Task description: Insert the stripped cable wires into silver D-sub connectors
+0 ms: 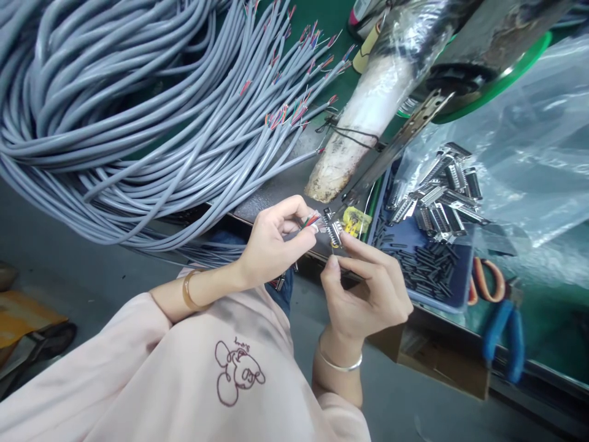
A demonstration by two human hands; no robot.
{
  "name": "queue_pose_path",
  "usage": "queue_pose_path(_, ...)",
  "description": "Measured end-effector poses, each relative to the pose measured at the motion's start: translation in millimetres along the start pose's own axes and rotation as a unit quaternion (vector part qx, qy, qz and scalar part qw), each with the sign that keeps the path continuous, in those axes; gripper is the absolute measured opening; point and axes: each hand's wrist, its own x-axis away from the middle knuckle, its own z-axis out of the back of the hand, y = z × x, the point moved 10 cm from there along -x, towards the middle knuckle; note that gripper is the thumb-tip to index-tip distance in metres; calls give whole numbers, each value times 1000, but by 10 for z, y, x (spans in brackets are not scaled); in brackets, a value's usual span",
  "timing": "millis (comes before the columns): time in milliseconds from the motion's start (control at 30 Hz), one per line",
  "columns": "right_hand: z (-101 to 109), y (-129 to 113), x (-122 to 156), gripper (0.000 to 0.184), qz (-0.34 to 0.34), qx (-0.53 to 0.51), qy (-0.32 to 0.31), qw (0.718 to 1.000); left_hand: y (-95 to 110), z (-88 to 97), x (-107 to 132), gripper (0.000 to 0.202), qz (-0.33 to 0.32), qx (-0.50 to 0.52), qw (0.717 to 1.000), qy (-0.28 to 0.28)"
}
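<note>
Coloured wires (313, 219), with red and green among them, are pinched between the thumb and fingers of my left hand (276, 242). Just right of their ends is a metal multi-pin connector (332, 227), tilted, by the edge of the bench. My right hand (365, 285) has its thumb and a finger together just below the connector, on something thin that I cannot make out. Another right fingertip is at the connector's lower right side. Whether the wire ends touch its pins is too small to tell.
Grey cables (151, 141) with stripped ends cover the bench at left. A wrapped white tube (354, 129) slants overhead. At right, a blue tray (462, 291) holds black sleeves (423, 267) and loose connectors (442, 196). Beside it lie orange-handled scissors (490, 279) and blue-handled pliers (499, 331).
</note>
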Motion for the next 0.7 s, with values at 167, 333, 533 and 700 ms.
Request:
queue_pose_path(167,4,-38,13,18,10,17,1,1000,21,10,7,14,-6,-11,1000,9)
queue_pose_path(333,-3,-102,76,17,38,54,-1,998,-41,14,41,17,13,-27,1000,3)
queue_pose_path(533,-29,-131,133,19,67,73,2,995,-35,4,74,15,3,-47,999,-6)
queue_pose_path(700,-53,-77,111,19,38,65,0,997,-53,27,77,14,-6,-48,999,3)
